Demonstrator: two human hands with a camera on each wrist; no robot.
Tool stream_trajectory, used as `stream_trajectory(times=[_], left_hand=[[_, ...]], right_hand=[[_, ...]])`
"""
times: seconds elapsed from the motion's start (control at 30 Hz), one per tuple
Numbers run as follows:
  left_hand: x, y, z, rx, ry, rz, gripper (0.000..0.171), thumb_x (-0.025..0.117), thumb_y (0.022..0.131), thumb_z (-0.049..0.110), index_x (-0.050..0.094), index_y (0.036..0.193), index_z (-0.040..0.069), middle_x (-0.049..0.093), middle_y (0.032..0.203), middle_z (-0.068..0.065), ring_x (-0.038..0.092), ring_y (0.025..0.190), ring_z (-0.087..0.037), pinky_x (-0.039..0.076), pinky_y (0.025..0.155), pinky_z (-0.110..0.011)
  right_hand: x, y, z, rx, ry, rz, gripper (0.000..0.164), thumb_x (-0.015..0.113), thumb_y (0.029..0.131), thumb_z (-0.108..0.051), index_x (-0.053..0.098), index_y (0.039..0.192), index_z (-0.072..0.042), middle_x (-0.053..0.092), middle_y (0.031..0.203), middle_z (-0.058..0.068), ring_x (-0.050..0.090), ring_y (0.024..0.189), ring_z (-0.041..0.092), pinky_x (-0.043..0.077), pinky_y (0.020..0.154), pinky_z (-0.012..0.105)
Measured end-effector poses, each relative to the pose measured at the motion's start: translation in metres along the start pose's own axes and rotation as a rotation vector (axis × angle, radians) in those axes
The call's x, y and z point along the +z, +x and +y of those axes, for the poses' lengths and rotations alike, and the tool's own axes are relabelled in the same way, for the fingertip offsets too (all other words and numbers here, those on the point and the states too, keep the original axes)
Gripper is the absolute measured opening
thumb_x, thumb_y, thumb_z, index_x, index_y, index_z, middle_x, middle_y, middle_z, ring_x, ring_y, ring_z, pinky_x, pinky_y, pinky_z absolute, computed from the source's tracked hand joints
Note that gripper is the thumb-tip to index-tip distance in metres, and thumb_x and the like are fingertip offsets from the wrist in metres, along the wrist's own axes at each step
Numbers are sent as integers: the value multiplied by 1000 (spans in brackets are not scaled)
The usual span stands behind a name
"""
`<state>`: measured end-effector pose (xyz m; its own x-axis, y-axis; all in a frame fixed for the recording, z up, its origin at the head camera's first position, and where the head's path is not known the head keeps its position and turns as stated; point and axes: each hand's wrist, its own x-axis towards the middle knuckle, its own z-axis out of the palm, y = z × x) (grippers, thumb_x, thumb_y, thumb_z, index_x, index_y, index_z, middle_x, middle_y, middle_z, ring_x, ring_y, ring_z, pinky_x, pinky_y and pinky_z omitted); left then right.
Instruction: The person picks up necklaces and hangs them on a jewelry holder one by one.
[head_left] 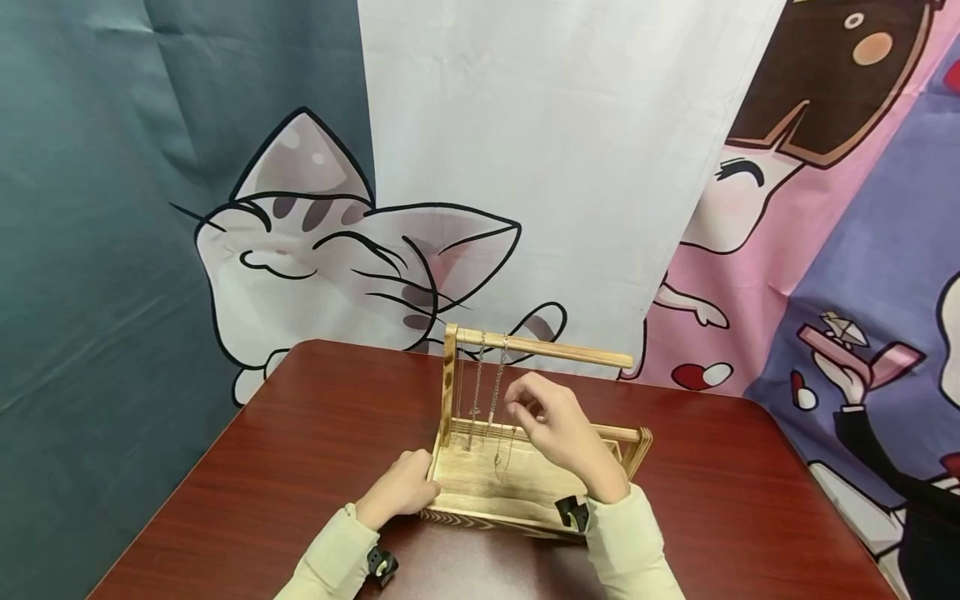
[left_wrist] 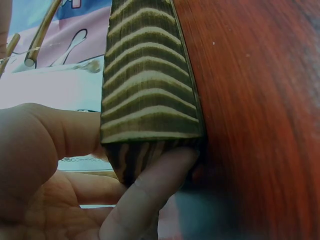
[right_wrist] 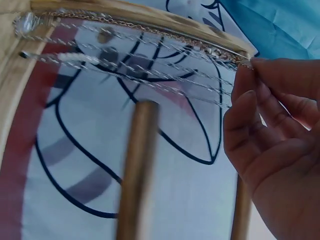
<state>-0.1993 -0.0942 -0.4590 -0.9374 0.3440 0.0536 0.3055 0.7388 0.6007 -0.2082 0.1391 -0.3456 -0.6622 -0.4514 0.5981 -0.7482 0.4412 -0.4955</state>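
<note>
A wooden jewelry stand (head_left: 543, 347) has a raised top bar and a shallow tray base (head_left: 547, 492). Several chain necklaces (head_left: 477, 392) hang near the bar's left end. My left hand (head_left: 401, 483) grips the tray's left front corner; in the left wrist view the thumb and fingers lie around its dark-striped end (left_wrist: 150, 90). My right hand (head_left: 558, 421) is raised in front of the bar, right of the hanging chains. In the right wrist view its thumb and index fingertips pinch a thin gold-colored chain necklace (right_wrist: 150, 31). A fine loop dangles below that hand over the tray.
The stand sits on a dark red wooden table (head_left: 337, 417). A lower wooden bar (head_left: 622, 432) runs along the stand's right side. Behind the table hangs a printed cloth backdrop (head_left: 562, 167) with cartoon figures. Black wrist straps (head_left: 382, 567) sit at both cuffs.
</note>
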Motion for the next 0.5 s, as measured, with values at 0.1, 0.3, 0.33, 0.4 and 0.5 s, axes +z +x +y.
stream_trajectory(times=[0.1, 0.3, 0.33, 0.4, 0.5], left_hand=[[0, 0, 0, -2, 0, 4, 19, 54, 68, 3, 42, 58, 13, 35, 54, 3, 37, 46, -12, 34, 42, -27], [0, -2, 1, -7, -8, 0, 16, 54, 68, 3, 44, 59, 11, 38, 55, 2, 39, 46, -13, 35, 43, -27], [0, -2, 1, -10, -9, -2, 15, 54, 68, 3, 44, 60, 11, 38, 55, 2, 39, 47, -13, 35, 43, -27], [0, -2, 1, -11, -9, -1, 15, 54, 68, 3, 44, 60, 10, 37, 56, 2, 38, 47, -14, 35, 43, -28], [1, -1, 0, -15, -4, -1, 14, 55, 68, 4, 44, 61, 10, 37, 57, 1, 38, 49, -14, 35, 44, -28]], right_hand=[[-9, 7, -3, -26, -30, -4, 16, 62, 80, 5, 57, 86, -10, 58, 76, -1, 51, 63, 6, 44, 51, 21], [-23, 22, -8, -61, -59, -6, 17, 62, 79, 6, 57, 87, -8, 58, 75, 0, 52, 61, 7, 45, 52, 21], [-25, 24, -8, -68, -63, -5, 17, 62, 79, 7, 57, 87, -8, 59, 76, -1, 53, 62, 9, 45, 53, 21], [-29, 29, -9, -84, -72, -1, 18, 62, 78, 8, 57, 86, -7, 59, 78, -1, 55, 64, 12, 45, 54, 22], [-33, 34, -10, -102, -87, 4, 17, 61, 78, 9, 56, 85, -6, 59, 77, -2, 57, 66, 15, 46, 56, 22]])
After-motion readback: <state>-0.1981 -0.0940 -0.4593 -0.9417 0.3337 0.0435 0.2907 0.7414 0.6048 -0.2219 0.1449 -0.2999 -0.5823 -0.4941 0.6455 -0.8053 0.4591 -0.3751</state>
